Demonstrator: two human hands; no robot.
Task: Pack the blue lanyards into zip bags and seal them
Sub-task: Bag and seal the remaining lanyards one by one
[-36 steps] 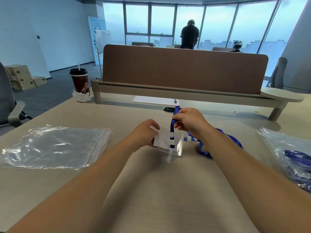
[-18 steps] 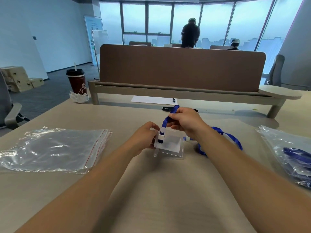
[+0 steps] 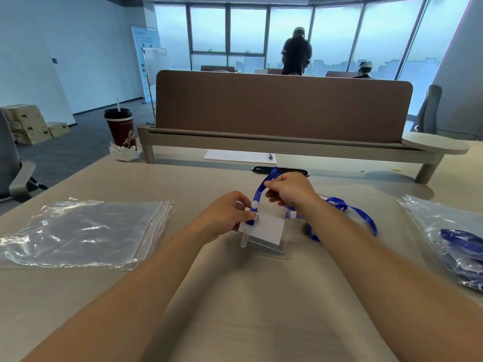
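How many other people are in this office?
2: a dark-shirted person standing at the windows, and a second person, only the head showing above the brown desk divider. Others may be hidden behind it.

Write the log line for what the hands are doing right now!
left hand: holds badge holder | right hand: pinches blue lanyard | empty zip bags: untouched, left side

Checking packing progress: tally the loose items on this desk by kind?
Loose blue lanyard: 1
Empty zip-bag stack: 1
Packed zip-bag pile: 1 (bags in it not countable)
Cup: 1
Crumpled tissue: 1
Paper sheet: 1
Pen: 1
Total: 7
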